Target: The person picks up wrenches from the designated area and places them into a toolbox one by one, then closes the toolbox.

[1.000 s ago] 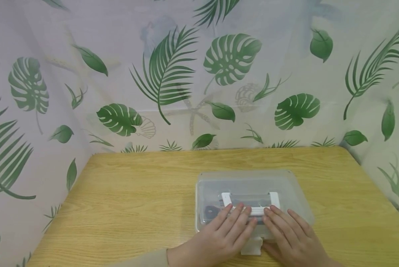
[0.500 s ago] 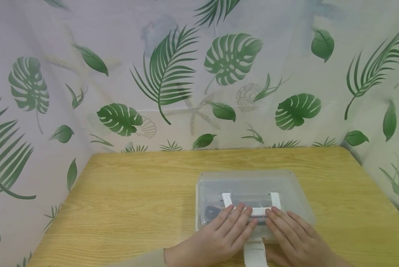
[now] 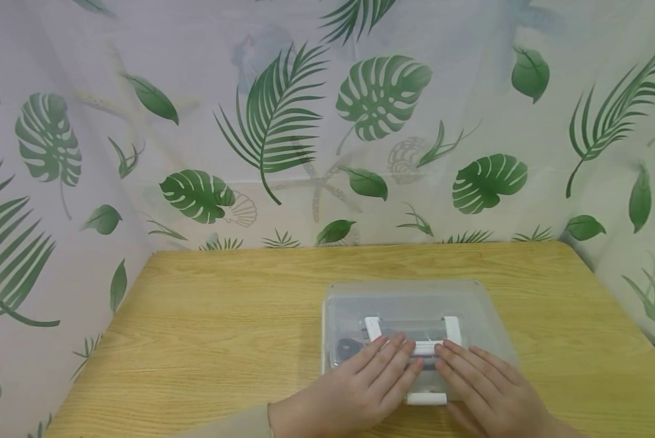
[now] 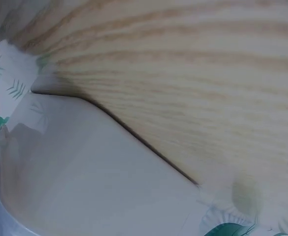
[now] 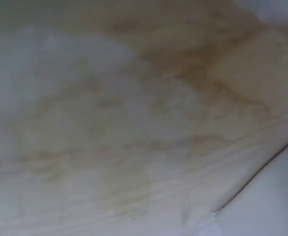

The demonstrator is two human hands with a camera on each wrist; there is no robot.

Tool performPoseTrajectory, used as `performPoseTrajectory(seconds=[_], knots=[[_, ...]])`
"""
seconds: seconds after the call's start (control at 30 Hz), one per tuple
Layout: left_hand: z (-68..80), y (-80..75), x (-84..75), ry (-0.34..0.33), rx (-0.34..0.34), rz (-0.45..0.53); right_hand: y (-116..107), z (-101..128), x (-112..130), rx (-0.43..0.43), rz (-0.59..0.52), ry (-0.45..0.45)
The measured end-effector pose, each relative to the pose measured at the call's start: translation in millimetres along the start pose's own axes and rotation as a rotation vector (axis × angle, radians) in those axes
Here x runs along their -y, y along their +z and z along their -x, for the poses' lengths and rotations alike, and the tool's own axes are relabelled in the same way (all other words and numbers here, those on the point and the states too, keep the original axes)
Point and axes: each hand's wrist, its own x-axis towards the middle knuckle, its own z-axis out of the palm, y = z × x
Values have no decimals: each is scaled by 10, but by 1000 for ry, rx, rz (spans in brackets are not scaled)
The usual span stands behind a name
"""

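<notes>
Two bare hands in head view, no gloves, rings or watch visible. Left hand (image 3: 355, 389): beige long fabric sleeve (image 3: 234, 424) ends at the wrist, plain cuff, no markings. Right hand (image 3: 489, 389): no sleeve visible up to the frame edge. Nails short, unpainted. Wrist views too blurred to show either hand.

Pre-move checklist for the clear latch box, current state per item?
1. Left hand flat on the lid: ok.
2. Right hand flat on the lid: ok.
3. White front latch seated against the box: cannot tell.
4. White carry handle folded flat: ok.
5. Clear plastic box fully on the wooden table, away from its edges: ok.
6. Contents: dark shapes inside, cannot tell.
</notes>
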Motion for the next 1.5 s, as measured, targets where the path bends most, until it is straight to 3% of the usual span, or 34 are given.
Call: performPoseTrajectory(seconds=[0.3,0.77,1.17,1.5], knots=[[-20,1,57,28,-44,26,35,-47,-34,-71,-22,-23],[-76,10,197,126,-100,7,24,-6,-38,-49,-28,2],[-105,-7,204,108,-111,20,-20,-35,-43,-27,-73,33],[-102,-2,215,104,-119,43,-67,-104,-89,-26,-106,4]])
